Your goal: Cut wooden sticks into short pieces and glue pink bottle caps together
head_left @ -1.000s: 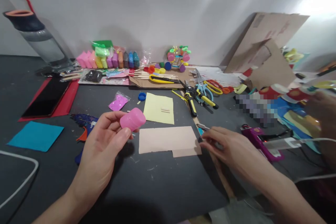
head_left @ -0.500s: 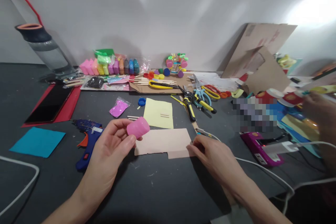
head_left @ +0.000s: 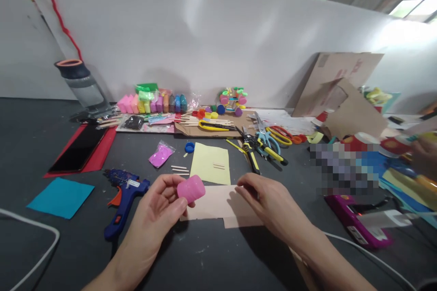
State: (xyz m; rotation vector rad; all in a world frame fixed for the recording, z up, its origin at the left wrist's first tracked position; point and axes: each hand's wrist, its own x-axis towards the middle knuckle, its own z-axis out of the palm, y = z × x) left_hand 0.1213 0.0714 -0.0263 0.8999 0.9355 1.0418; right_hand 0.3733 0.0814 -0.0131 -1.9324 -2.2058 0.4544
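Observation:
My left hand is closed around a small pink cylinder, thumb in front and fingers behind. It is held tilted above the left end of a pale cardboard piece with a stepped lower edge. Over the right part of that cardboard hovers my right hand, fingers curled and pinched together. Whatever those fingertips hold, if anything, is hidden. Behind the cardboard lies a yellow paper square with thin sticks on it. More sticks rest just left of the paper.
A blue glue gun lies left of my left hand. Pliers, scissors, a clay packet and a blue ring are farther back. A purple device sits at right, near another person's hand.
My right hand has moved from the cardboard's right edge inward above it. My left hand still holds the pink cylinder. The whole view has shifted, with the table lower in it.

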